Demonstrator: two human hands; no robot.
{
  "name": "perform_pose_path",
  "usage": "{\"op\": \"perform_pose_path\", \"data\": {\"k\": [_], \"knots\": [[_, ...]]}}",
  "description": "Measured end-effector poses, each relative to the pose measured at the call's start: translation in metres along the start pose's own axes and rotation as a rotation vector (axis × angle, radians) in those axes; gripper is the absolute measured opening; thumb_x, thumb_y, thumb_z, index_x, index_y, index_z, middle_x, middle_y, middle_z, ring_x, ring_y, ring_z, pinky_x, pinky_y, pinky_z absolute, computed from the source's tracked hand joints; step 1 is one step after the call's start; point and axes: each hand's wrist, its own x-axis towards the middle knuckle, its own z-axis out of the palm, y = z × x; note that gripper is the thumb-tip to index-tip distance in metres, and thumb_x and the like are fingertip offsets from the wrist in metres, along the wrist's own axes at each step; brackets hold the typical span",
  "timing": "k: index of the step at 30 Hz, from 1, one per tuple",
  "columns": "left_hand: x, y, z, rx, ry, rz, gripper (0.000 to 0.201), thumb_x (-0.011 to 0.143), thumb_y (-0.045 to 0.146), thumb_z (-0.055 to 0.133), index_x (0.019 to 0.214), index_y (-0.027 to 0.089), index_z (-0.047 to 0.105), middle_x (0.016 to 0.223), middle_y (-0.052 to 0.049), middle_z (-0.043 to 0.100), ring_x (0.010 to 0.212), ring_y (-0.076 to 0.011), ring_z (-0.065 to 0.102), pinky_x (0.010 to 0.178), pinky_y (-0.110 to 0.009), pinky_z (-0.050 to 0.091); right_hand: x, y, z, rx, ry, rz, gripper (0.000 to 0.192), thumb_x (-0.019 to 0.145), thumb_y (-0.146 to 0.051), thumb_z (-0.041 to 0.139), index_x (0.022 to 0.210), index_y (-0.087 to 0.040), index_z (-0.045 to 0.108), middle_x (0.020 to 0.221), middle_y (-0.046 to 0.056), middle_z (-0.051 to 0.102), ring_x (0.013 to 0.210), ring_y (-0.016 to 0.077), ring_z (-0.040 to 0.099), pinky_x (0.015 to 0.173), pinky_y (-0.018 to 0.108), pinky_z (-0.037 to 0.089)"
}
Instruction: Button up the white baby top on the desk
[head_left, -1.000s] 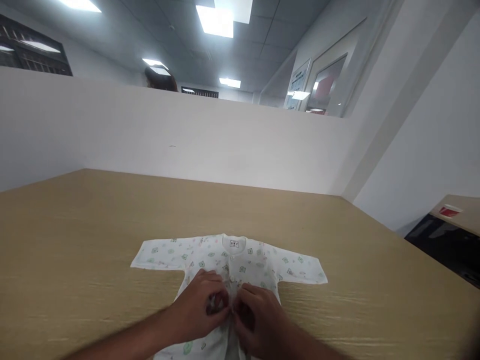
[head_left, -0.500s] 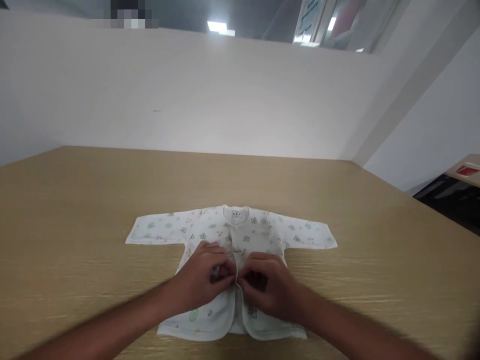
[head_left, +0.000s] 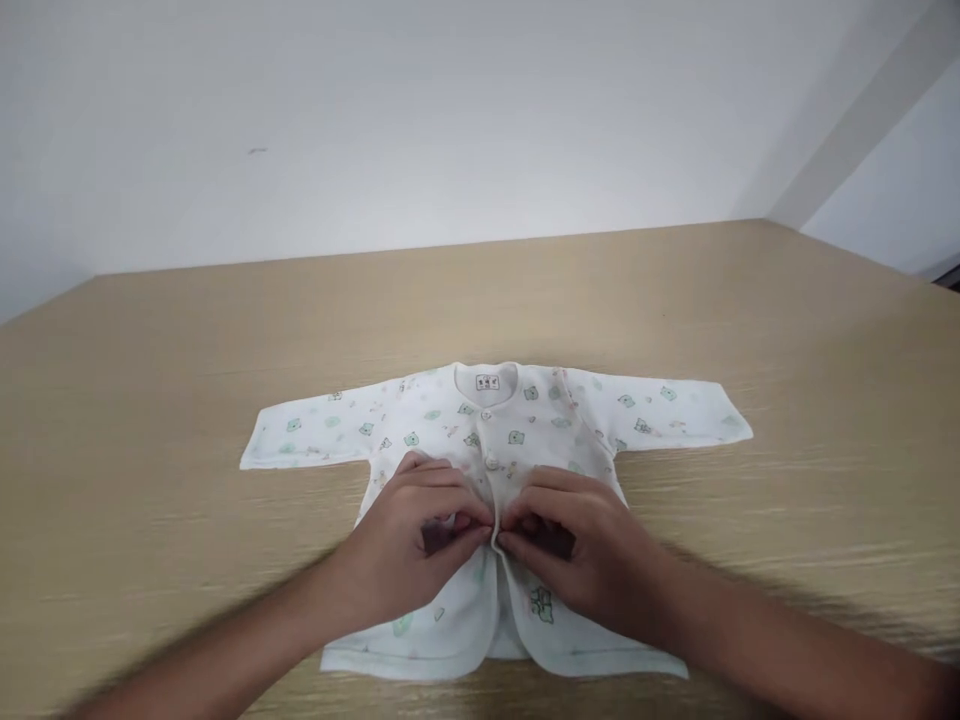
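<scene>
A small white long-sleeved fabric shirt with green animal prints (head_left: 516, 437) lies face up on a broad light-brown wood-grain table (head_left: 150, 385), sleeves spread sideways, collar toward the plain white wall (head_left: 450, 130). The left hand (head_left: 424, 530) and right hand (head_left: 589, 540) pinch its front edges midway down, thumbs and forefingers nearly meeting. A round pale button (head_left: 492, 463) sits just above them; below, the edges part.

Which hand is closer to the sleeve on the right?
Right. The right hand is on the shirt, below and inward from that sleeve; the left hand is farther, on the shirt's other half.
</scene>
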Motion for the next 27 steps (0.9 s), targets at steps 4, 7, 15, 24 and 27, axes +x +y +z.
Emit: {"op": "perform_pose_path", "data": {"k": [4,7,15,24,27], "knots": [[0.001,0.005,-0.002,0.004,-0.035,0.019,0.016,0.097,0.022,0.061,0.088,0.025,0.073,0.078,0.004,0.072,0.075,-0.0144,0.065,0.086,-0.038,0.044,-0.002,-0.002,0.000,-0.067,-0.026,-0.044,0.012,0.095,-0.021,0.063,0.083,-0.021,0.063,0.081,0.003,0.062,0.075,0.0175,0.058,0.066,0.031,0.046],[0.001,0.008,0.000,0.026,-0.005,0.027,0.018,0.096,0.027,0.064,0.079,0.023,0.069,0.071,0.004,0.067,0.071,-0.0144,0.061,0.084,-0.038,0.043,-0.002,-0.005,0.000,-0.104,-0.030,-0.064,0.010,0.094,-0.017,0.060,0.085,-0.020,0.059,0.086,0.004,0.062,0.076,0.0174,0.056,0.069,0.033,0.045],[-0.001,0.006,0.005,0.034,0.097,0.056,0.020,0.091,0.020,0.063,0.071,0.020,0.060,0.067,0.004,0.061,0.069,-0.0142,0.057,0.079,-0.037,0.042,0.001,-0.008,-0.003,-0.070,-0.037,-0.046,0.012,0.094,-0.018,0.059,0.083,-0.020,0.057,0.084,0.003,0.060,0.076,0.0168,0.054,0.069,0.031,0.044],[0.001,0.008,0.007,-0.018,0.105,-0.010,0.013,0.081,0.012,0.064,0.075,0.021,0.058,0.070,0.004,0.060,0.068,-0.0135,0.054,0.078,-0.035,0.043,0.004,-0.010,-0.008,0.003,-0.086,0.119,0.013,0.094,-0.025,0.063,0.083,-0.022,0.059,0.082,0.003,0.064,0.072,0.0163,0.057,0.059,0.028,0.044],[0.001,0.007,0.009,0.007,0.101,-0.019,0.014,0.080,0.012,0.065,0.075,0.021,0.056,0.072,0.003,0.061,0.073,-0.0153,0.055,0.081,-0.036,0.043,0.005,-0.008,-0.004,-0.035,-0.055,0.109,0.016,0.095,-0.026,0.062,0.080,-0.022,0.058,0.081,0.003,0.064,0.071,0.0170,0.058,0.058,0.029,0.045]]}}
